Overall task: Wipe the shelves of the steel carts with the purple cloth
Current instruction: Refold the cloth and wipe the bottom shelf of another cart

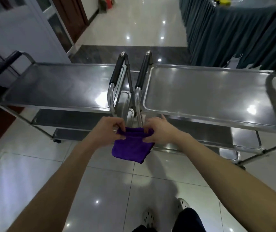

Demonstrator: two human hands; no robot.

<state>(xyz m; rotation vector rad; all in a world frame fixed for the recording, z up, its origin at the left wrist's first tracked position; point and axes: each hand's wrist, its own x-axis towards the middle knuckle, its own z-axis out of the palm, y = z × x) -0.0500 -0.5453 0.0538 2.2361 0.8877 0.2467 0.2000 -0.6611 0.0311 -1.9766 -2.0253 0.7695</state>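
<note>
Cloth: purple cloth point(130, 148), folded, before gap between left cart point(58, 84) and right cart point(209, 97); long axis left-right; loose corner points down
Hands: we pinch its top ends, left hand point(108, 131) and right hand point(160, 131)

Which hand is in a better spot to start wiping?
Probably the right hand: it pinches the purple cloth beside the right cart's top shelf. The left hand pinches it too, under a handle.

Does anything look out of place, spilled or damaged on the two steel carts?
Nothing stands out. The left cart and right cart stand side by side, top shelves level, no spill visible. Left hand and right hand pinch the purple cloth.
</note>
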